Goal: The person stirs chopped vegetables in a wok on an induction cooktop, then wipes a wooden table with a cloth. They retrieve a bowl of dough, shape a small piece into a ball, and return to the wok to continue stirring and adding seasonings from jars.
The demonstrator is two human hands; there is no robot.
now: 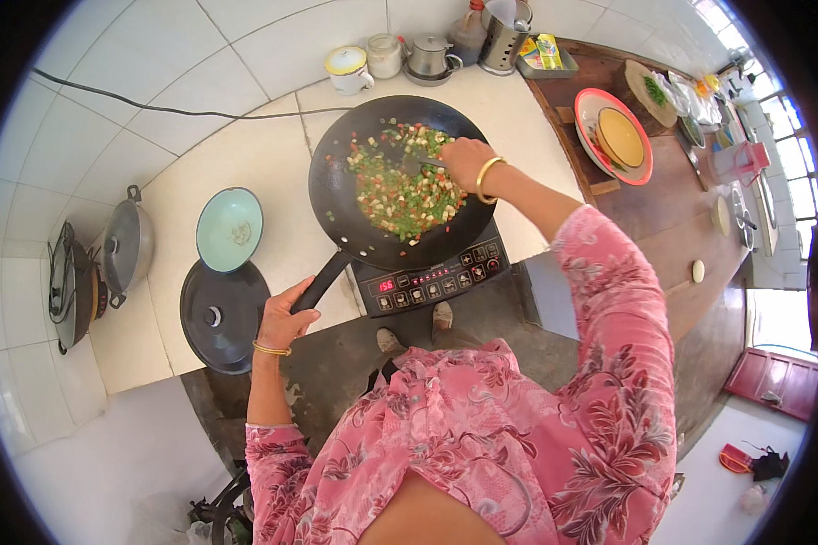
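A black wok (334, 184) rests on an induction cooker (429, 279) whose red display is lit. Diced green, red and pale pieces of food (409, 197) spread over the wok's bottom and lower wall. My left hand (286, 317) is wrapped around the wok's black handle (322, 281). Over the wok's right side, my right hand (467, 167) grips a dark spatula (431, 163), its blade partly hidden among the food. A gold bangle circles each wrist.
Left of the wok, a mint-green bowl (228, 221) overlaps a black lid (201, 313). Lidded pans (126, 238) lean by the left wall. Behind stand an enamel mug (349, 78), a glass jar (384, 58) and a metal pot (429, 58). A red-rimmed basin (586, 112) sits on the wooden table (661, 211).
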